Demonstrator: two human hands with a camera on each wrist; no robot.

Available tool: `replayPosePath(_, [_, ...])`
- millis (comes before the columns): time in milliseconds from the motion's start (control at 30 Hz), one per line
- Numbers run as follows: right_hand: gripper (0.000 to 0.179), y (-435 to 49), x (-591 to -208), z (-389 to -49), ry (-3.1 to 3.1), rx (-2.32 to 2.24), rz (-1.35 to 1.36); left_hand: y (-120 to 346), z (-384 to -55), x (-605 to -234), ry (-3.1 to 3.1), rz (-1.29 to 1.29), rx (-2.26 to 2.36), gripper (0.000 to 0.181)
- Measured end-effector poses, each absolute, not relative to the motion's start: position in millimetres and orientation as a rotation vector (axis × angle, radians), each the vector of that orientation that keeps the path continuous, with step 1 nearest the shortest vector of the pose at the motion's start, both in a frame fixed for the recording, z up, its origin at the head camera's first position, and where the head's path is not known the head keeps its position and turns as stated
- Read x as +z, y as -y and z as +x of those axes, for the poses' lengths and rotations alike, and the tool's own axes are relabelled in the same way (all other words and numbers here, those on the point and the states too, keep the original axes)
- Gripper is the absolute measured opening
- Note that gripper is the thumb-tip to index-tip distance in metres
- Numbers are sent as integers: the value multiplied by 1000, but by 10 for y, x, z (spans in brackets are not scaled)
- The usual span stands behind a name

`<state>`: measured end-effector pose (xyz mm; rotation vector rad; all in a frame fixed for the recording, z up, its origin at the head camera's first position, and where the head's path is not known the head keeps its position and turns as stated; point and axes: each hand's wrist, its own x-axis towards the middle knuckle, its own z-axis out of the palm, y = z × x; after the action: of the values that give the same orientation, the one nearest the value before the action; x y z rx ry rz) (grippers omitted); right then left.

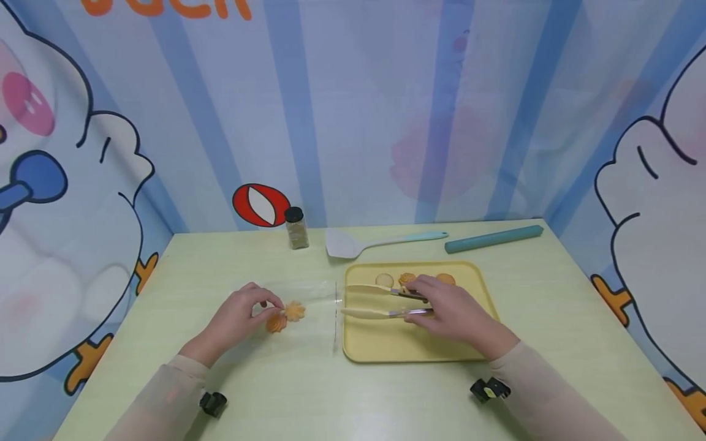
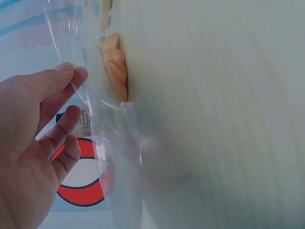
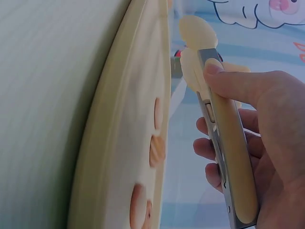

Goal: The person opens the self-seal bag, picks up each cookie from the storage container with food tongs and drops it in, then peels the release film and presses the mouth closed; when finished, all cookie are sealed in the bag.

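Thumb and forefinger of my left hand (image 1: 238, 313) pinch the upper film of a clear plastic bag (image 1: 314, 340), lifting it in the left wrist view. Two orange-brown cookies (image 1: 295, 311) lie inside the bag, close together beside the left fingertips. My right hand (image 1: 455, 309) grips a pair of tongs (image 3: 233, 162) with cream tips and metal arms. The tongs are spread apart with nothing between the tips, which point left toward the bag's edge. Beneath them lies a yellow tray (image 1: 386, 349), with several cookies (image 1: 384, 280) along its far side, partly hidden by the right hand.
Behind the bag stands a spice jar (image 1: 297, 231) with a black lid. A spatula (image 1: 344, 245) and a teal rolling rod (image 1: 493, 239) lie along the table's back edge, near a printed cloth backdrop (image 1: 364, 122).
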<state>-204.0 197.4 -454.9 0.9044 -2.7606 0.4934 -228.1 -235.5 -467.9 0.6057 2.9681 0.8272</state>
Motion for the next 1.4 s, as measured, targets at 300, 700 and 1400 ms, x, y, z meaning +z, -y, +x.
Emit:
replayPosePath(300, [53,-2476,-4528,-1902,2810,521,751,2338,-2272,-4652,-2968,597,818,9])
replayPosePath(700, [54,-3089,-4486,-1700,2867,502,556,2338,-2284,-4673,-2955,567,815,10])
replayPosePath(1400, [58,-3517,-4558,-1485,2995,471,456,2327,-2280,-4709,-2947,595,826,9])
